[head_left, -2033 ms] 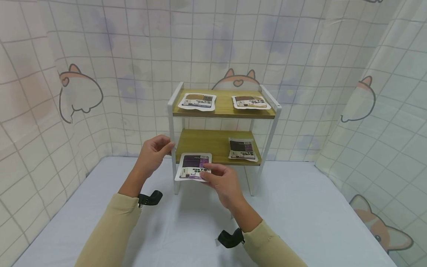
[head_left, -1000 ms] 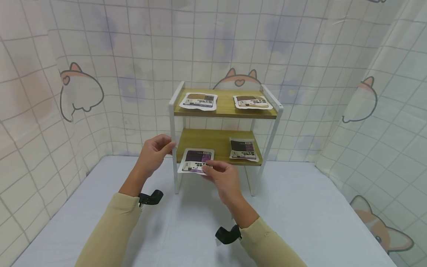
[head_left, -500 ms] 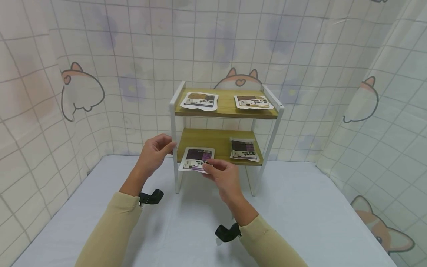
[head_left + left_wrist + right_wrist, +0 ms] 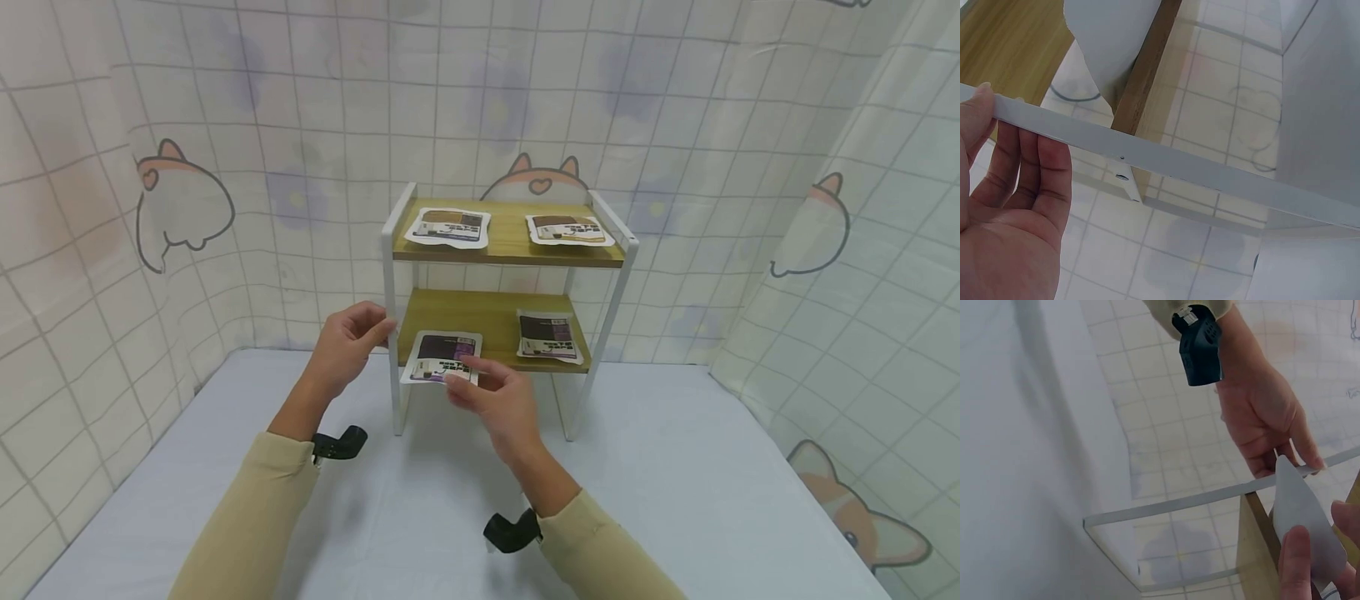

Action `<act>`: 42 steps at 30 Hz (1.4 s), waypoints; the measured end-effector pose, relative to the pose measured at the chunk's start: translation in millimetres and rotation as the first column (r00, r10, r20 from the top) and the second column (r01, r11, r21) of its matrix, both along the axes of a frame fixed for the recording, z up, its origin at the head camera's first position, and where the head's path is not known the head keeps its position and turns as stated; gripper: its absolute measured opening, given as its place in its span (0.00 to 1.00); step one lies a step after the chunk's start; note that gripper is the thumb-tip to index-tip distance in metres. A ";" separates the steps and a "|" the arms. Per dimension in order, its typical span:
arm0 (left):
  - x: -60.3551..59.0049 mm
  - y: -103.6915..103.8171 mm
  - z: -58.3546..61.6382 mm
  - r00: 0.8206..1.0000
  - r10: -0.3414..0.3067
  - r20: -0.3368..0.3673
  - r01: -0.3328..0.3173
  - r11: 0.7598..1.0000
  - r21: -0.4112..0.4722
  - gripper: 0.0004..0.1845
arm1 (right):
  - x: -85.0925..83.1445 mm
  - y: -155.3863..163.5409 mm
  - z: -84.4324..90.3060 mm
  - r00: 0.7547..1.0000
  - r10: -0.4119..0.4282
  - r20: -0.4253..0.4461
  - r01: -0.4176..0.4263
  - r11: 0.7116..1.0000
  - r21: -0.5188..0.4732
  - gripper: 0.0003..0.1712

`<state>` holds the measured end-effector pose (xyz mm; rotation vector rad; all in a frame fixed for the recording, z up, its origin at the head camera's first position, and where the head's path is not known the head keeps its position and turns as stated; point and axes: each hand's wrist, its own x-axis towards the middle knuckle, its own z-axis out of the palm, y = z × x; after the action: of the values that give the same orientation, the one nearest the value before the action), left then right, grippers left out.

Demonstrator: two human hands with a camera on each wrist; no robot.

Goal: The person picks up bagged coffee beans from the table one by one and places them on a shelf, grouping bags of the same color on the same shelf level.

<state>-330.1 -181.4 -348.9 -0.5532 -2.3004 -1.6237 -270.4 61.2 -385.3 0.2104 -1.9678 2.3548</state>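
Note:
In the head view my left hand (image 4: 347, 343) grips the left white upright (image 4: 389, 292) of a two-tier shelf rack; in the left wrist view the thumb lies on one side of the bar (image 4: 1166, 153), curled fingers on the other. My right hand (image 4: 501, 406) is at the near right corner of a flat white packet (image 4: 438, 346) with a black and purple label. That packet lies over the front left of the lower shelf (image 4: 480, 312), its near edge overhanging. In the right wrist view its pale underside (image 4: 1297, 500) shows between thumb and finger.
A similar dark-labelled packet (image 4: 547, 336) lies on the lower shelf's right side. On the upper shelf (image 4: 506, 229) sit two more packets, one left (image 4: 450, 228), one right (image 4: 570, 230). The rack stands on a white-covered table (image 4: 637, 492) before a grid-patterned curtain (image 4: 487, 92).
The purple-labelled packet has moved up and in over the lower shelf. Lately my right thumb has slid left and toward the packet's near edge. My left hand stays on the upright.

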 end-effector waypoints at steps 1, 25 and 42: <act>-0.5 -0.3 -0.3 1.000 0.001 -0.002 -0.001 1.000 -0.001 0.17 | 1.0 -0.5 -0.4 1.000 0.001 -0.010 -0.001 1.000 0.013 0.28; -0.9 -0.6 -1.4 1.000 -0.001 -0.003 0.001 1.000 0.000 0.19 | 2.4 -6.6 -2.8 0.998 -0.028 -0.060 0.031 0.998 0.058 0.25; 1.3 0.4 0.7 1.000 -0.006 -0.006 0.006 1.000 -0.001 0.17 | -9.6 -4.6 2.6 0.999 -0.005 -0.043 0.008 0.996 0.083 0.22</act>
<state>-328.8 -181.0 -348.2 -0.5645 -2.2974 -1.6217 -280.0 56.6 -382.6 0.2567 -2.0458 2.2467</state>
